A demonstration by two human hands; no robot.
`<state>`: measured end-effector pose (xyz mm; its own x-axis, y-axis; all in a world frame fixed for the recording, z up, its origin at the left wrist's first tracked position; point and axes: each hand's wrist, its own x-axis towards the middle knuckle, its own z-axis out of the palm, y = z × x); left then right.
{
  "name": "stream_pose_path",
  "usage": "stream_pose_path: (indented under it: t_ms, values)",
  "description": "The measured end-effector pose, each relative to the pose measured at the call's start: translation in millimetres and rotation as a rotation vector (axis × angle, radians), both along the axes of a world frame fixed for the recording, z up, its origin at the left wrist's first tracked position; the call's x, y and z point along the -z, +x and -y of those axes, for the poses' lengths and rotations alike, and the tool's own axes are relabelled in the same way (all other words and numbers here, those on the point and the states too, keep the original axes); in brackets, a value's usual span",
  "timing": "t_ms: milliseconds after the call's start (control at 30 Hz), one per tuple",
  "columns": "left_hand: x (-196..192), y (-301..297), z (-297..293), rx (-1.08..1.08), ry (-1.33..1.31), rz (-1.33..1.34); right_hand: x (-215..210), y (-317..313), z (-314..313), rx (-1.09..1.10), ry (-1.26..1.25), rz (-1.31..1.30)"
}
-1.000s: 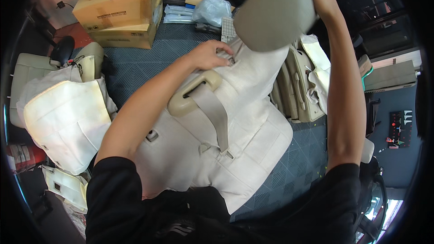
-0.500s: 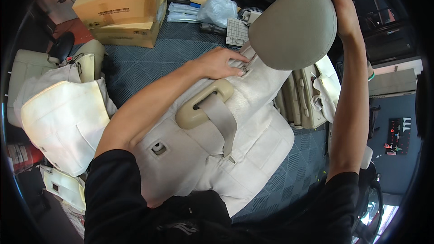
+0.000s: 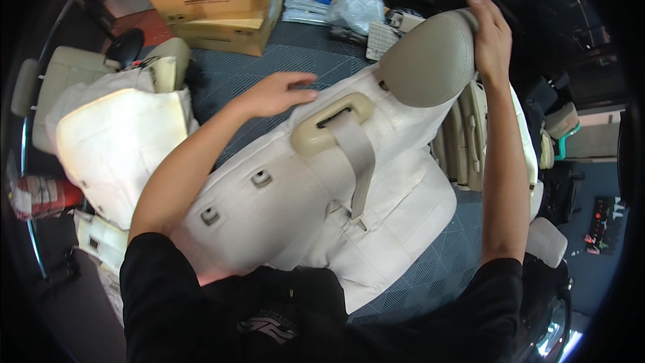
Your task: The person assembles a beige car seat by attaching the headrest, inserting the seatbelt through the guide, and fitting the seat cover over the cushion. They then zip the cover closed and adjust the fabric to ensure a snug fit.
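Note:
A large car seat back [image 3: 269,235] covered in pale grey cloth lies before me, with a beige plastic belt guide [image 3: 314,136] and a grey seat belt strap [image 3: 358,154] on it. At its far right end sits a grey-beige headrest [image 3: 430,60], low against the cloth; a dark hole shows beside its base. My right hand [image 3: 494,40] grips the headrest's outer side, most of the palm side hidden. Past the seat's far edge, my left hand [image 3: 275,92] holds nothing, thumb and fingers apart. Nearer me, two dark plastic sockets [image 3: 261,177] are set in the cloth.
More seat parts with pale covers [image 3: 121,144] are heaped at the left, beside a red cylinder [image 3: 50,195]. Cardboard boxes [image 3: 222,30] are stacked at the back. A plastic bag [image 3: 356,12] lies among small parts. Beige panels [image 3: 463,141] stand to the right on the patterned floor [image 3: 430,245].
The headrest has come down close to the seat back, my right hand still on it. My left hand has left the cloth near the headrest and moved left. The whole view has shifted.

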<state>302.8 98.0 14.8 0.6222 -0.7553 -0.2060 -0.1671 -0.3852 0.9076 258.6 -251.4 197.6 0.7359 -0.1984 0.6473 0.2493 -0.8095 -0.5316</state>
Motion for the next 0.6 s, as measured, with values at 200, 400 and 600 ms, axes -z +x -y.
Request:
stream_pose_path:
  t_ms: [200,400,600]
  values:
    - [-38.7,-129.9,-205.7,-0.231,0.306,-0.098,119.6,-108.1,-33.1,0.424,0.667,0.166]
    - [-20.1,-275.2,-276.3,-0.849,-0.068,-0.354,251.0,-237.6,-200.1,0.29,0.452,-0.306]
    - [27.9,-295.5,-255.0,-1.204,-0.352,-0.319,245.5,-275.0,-195.4,0.288,0.617,-0.418]
